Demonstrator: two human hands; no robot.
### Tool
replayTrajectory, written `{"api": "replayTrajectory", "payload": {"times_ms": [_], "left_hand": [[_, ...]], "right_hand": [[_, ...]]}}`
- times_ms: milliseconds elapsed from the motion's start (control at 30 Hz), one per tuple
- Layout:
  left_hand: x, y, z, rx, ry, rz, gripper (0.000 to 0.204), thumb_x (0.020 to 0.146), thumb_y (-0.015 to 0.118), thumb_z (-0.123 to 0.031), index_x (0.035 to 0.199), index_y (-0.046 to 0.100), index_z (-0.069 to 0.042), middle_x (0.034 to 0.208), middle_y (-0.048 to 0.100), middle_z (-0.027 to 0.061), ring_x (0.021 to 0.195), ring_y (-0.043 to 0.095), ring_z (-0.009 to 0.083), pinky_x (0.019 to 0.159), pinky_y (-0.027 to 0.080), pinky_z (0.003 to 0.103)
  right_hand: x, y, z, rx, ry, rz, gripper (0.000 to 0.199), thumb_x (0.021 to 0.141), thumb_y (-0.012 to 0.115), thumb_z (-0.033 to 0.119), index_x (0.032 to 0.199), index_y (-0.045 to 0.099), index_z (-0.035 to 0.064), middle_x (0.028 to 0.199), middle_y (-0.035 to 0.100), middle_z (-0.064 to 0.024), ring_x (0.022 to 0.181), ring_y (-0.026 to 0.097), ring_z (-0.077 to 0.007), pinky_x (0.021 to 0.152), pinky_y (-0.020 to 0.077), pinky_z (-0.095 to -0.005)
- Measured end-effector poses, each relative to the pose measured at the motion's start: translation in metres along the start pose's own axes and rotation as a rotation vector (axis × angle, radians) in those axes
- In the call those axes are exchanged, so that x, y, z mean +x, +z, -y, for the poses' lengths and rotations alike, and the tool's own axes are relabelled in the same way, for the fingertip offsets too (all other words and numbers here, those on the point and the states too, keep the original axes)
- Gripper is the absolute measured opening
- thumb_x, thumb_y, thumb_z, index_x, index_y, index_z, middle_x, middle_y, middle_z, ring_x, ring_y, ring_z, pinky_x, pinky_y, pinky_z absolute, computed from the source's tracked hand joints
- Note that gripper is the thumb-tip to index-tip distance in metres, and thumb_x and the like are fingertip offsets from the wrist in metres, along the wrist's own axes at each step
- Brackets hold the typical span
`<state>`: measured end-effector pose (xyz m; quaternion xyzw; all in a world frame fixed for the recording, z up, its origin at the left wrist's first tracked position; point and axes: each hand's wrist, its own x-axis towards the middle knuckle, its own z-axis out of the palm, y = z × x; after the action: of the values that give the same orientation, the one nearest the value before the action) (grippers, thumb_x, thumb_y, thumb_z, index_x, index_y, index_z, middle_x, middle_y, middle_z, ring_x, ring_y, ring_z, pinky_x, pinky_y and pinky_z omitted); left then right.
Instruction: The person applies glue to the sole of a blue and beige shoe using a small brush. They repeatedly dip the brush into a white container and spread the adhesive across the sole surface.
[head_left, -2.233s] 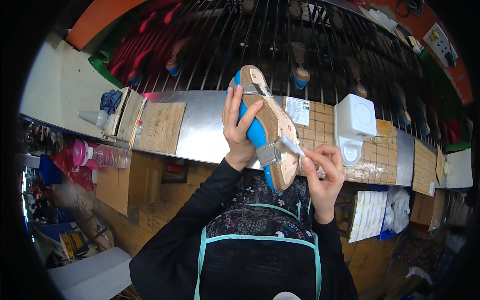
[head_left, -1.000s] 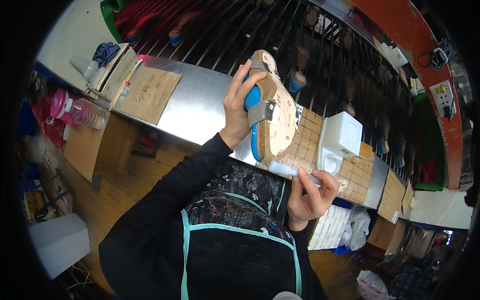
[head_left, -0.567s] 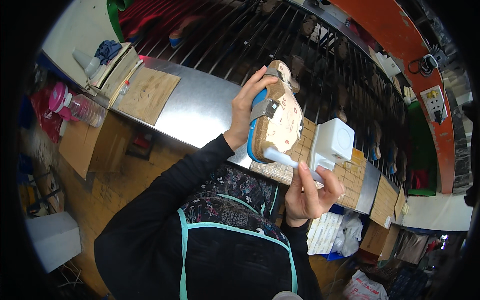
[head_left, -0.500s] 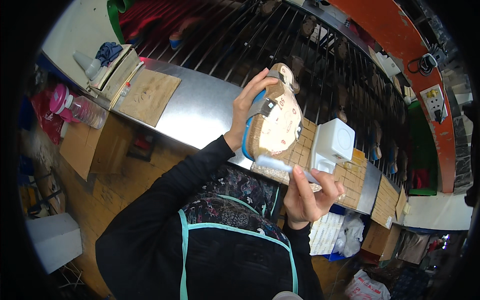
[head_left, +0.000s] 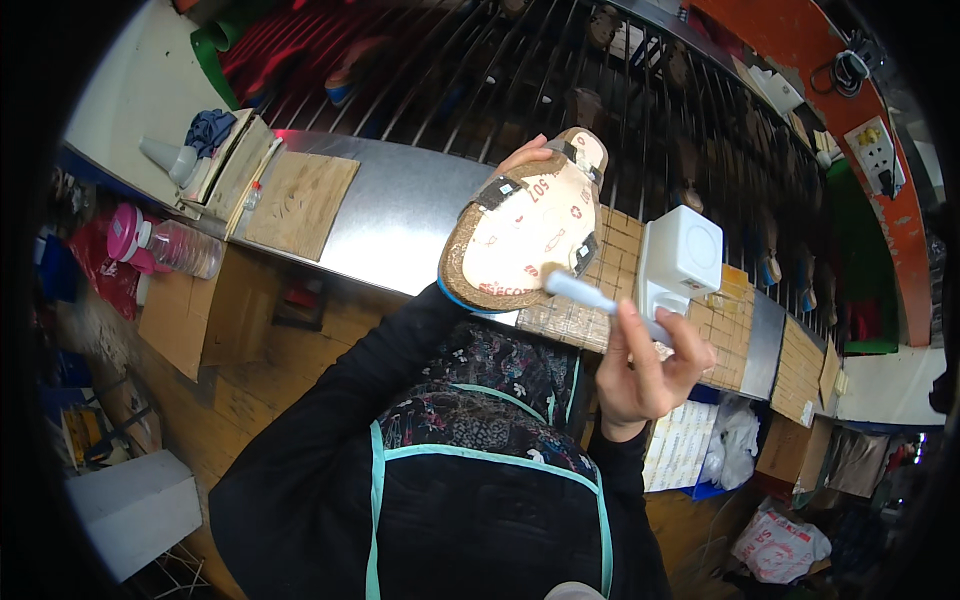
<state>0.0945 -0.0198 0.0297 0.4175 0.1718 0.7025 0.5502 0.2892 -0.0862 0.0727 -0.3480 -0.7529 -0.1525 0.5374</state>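
Now: sole tilted up to the brush

My left hand (head_left: 527, 157) grips the sandal (head_left: 522, 240) above the worktop (head_left: 400, 215), sole facing me for access. My right hand (head_left: 645, 360) pinches the pale brush handle (head_left: 600, 301), its tip touching the sole.

The steel bench (head_left: 400, 215) lies bare between the cardboard sheet (head_left: 300, 200) near its left end and the raised sandal (head_left: 520, 240). Right of the sandal, a white box (head_left: 682, 255) blocks the way; a barred rack (head_left: 480, 80) closes the far edge.
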Motion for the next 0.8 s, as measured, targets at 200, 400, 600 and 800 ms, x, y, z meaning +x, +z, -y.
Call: {"api": "replayTrajectory", "payload": {"times_ms": [200, 400, 600, 800], "left_hand": [[-0.002, 0.001, 0.004, -0.093, -0.038, 0.073, 0.070, 0.086, 0.070, -0.031, 0.142, 0.038, -0.003, 0.151, 0.032, 0.0130, 0.132, 0.045, 0.0230, 0.106, 0.045, 0.033], [-0.008, -0.008, 0.026, -0.045, 0.015, 0.183, 0.068, 0.086, 0.069, -0.040, 0.138, 0.045, -0.003, 0.152, 0.030, 0.0158, 0.133, 0.044, 0.0250, 0.106, 0.044, 0.034], [-0.008, -0.007, 0.029, 0.400, 0.155, 0.284, 0.084, 0.075, 0.082, -0.028, 0.141, 0.036, -0.007, 0.148, 0.030, 0.0202, 0.136, 0.037, 0.0330, 0.108, 0.043, 0.042], [-0.031, -0.008, 0.007, 0.147, -0.114, -0.023, 0.081, 0.081, 0.076, -0.030, 0.143, 0.032, -0.003, 0.140, 0.046, 0.0151, 0.133, 0.042, 0.0265, 0.110, 0.040, 0.042]], "right_hand": [[-0.006, 0.000, 0.004, 0.124, -0.002, 0.015, 0.051, 0.060, 0.082, 0.001, 0.106, 0.074, 0.0220, 0.101, 0.048, 0.0008, 0.070, 0.052, -0.0118, 0.080, 0.0254, -0.0295], [-0.014, -0.001, 0.005, 0.194, -0.044, 0.047, 0.051, 0.059, 0.082, 0.001, 0.105, 0.074, 0.0220, 0.104, 0.047, -0.0011, 0.073, 0.053, -0.0145, 0.084, 0.0270, -0.0307], [-0.033, -0.003, -0.004, 0.251, 0.089, 0.040, 0.045, 0.060, 0.083, 0.004, 0.101, 0.075, 0.0207, 0.103, 0.050, -0.0014, 0.072, 0.054, -0.0149, 0.084, 0.0283, -0.0310], [-0.069, -0.029, -0.060, 0.165, 0.576, 0.010, 0.020, 0.077, 0.076, 0.006, 0.097, 0.076, 0.0087, 0.094, 0.058, -0.0055, 0.072, 0.054, -0.0158, 0.069, 0.0366, -0.0261]]}}
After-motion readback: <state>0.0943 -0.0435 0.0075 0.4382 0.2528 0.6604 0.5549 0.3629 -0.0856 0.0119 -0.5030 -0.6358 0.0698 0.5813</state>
